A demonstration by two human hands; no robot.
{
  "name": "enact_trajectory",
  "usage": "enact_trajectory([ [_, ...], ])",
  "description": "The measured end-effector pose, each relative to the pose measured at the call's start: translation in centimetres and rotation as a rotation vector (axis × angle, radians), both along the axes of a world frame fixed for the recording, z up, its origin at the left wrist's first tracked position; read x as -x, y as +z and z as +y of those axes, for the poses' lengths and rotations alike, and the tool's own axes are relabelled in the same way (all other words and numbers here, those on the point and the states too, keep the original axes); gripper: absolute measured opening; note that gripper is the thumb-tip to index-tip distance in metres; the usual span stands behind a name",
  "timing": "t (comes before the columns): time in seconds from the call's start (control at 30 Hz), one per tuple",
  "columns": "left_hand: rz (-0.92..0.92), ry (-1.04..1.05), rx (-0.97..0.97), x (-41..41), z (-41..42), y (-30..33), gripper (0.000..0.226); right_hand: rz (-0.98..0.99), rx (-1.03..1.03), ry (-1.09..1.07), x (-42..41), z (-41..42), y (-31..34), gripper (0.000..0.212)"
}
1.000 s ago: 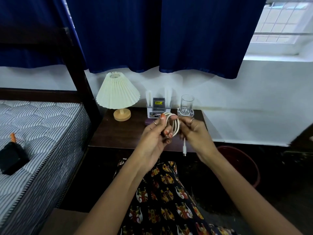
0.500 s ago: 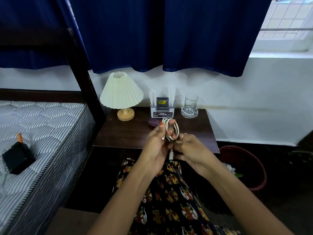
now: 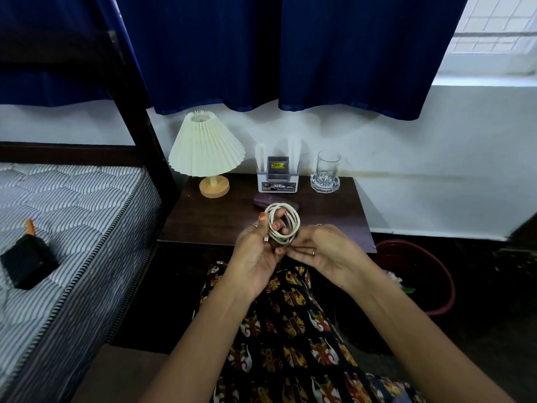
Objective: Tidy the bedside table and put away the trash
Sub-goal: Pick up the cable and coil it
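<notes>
The left hand (image 3: pixel 255 251) holds a white charging cable wound into a round coil (image 3: pixel 283 225), its fingers curled round the coil's left side with one fingertip poking through the middle of the loops. The right hand (image 3: pixel 325 251) meets the coil at its bottom edge, at about 5 o'clock on the ring, fingers bent inward against the lowest turns; whether they pinch the cable's loose end there or only press on the loops cannot be told, since the fingertips are hidden behind the left hand. The coil is raised above the near edge of the dark brown wooden bedside table (image 3: pixel 220 222), in front of a small purple pouch-like object (image 3: pixel 261 200) lying flat on the tabletop.

At the back of the table, from 10 o'clock to 2 o'clock, stand a cream pleated-shade lamp on a round wooden base (image 3: pixel 207 151), a white desk organiser holding a dark card with a yellow label (image 3: pixel 278 175), and a clear drinking glass on a cut-glass coaster (image 3: pixel 327 168). At 3 o'clock of the table, down on the floor, a dark red round plastic bin (image 3: pixel 430 269) shows scraps of white and green inside. At 9 o'clock, a striped quilted mattress (image 3: pixel 72 216) carries a black boxy item with an orange tip (image 3: pixel 27 260). Navy blue curtains (image 3: pixel 334 53) hang over the wall behind.
</notes>
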State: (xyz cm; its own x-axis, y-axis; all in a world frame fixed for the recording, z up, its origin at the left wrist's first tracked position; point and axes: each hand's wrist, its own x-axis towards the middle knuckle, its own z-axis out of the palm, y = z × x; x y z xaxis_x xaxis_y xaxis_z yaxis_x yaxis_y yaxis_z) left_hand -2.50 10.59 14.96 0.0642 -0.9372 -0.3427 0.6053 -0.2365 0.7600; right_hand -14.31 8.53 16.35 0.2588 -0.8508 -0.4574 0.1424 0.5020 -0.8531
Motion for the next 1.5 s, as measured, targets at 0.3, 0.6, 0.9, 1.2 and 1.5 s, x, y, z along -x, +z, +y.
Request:
enact_trajectory([
  [0.3,0.005,0.077,-0.036,-0.4,0.0,-1.1,0.036,-0.085,-0.082,-0.035,-1.3,-0.1,-1.3,0.025],
  [0.6,0.125,-0.045,-0.113,-1.9,0.4,-3.5,0.034,-0.009,-0.076,0.048,-2.3,-0.2,-3.7,0.021],
  [0.9,-0.645,0.166,0.022,-1.7,-0.3,-6.0,0.02,0.276,0.111,-0.125,-4.6,-1.2,-6.4,0.015],
  [1.2,-1.151,0.333,0.018,-2.4,-2.6,-7.5,0.033,0.231,0.219,-0.237,-6.3,-2.0,-7.3,0.009],
  [1.5,-0.696,0.271,-0.101,-1.2,-4.2,-7.8,0.014,-0.062,0.074,-0.237,-4.8,-2.4,-7.8,0.014],
])
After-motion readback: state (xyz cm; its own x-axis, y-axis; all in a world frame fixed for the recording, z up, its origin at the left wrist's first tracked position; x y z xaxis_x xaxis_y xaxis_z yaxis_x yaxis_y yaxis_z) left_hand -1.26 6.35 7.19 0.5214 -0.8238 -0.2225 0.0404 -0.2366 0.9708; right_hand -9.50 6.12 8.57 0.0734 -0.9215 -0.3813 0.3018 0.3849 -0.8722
